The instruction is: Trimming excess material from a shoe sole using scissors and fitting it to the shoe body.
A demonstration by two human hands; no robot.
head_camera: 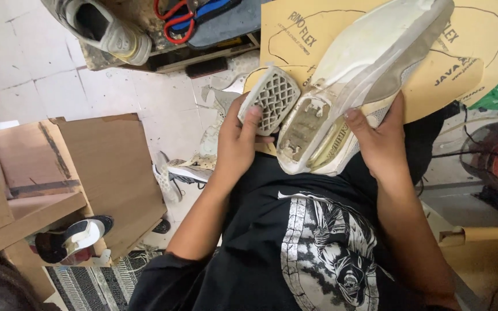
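A white sneaker (pixel 370 63) lies sole-up across my lap, its heel toward me and its toe pointing to the upper right. My right hand (pixel 378 138) grips the side of the shoe near the heel. My left hand (pixel 237 141) holds a detached heel piece of the sole (pixel 272 98), a pale block with a lattice tread, thumb pressed on its lower edge. The piece sits just left of the bare heel cavity (pixel 306 126) of the shoe. Under the shoe lies a tan sheet of soling material (pixel 295 34) with traced sole outlines.
Brown wooden boards (pixel 105 167) and a low bench (pixel 24 213) stand at the left, with a dark shoe (pixel 73 239) below them. Another grey sneaker (pixel 105 29) and red-handled scissors (pixel 177 20) rest on a stand at the top. Shoe parts (pixel 185 170) lie on the tiled floor.
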